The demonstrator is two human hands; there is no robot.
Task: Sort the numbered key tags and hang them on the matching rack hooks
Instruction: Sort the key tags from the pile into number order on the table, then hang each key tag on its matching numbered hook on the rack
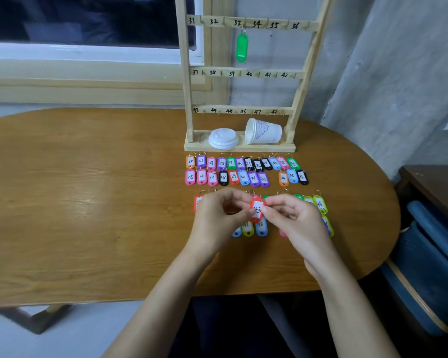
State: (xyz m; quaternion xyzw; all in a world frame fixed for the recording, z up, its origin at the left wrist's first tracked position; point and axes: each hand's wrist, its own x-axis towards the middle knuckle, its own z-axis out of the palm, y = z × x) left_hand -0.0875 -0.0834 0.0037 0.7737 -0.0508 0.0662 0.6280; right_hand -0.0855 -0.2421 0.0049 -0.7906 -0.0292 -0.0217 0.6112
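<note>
The left hand [217, 215] is pinching the left side of a red key tag [257, 209], holding it up over the laid-out tag rows [243, 177] near the table's [88, 202] right end, likely to read its number: 43, I think, though it's blurred. The right hand [292, 220] is pinching the other side, steadying it. At the far edge the wooden rack [186, 86] is standing, a green tag [241, 47] hanging under 33.

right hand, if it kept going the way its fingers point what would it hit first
The right hand points left, pinching the red tag. Past that, it would likely meet the left hand first, gripping the tag's other edge; depth is unclear.
</note>
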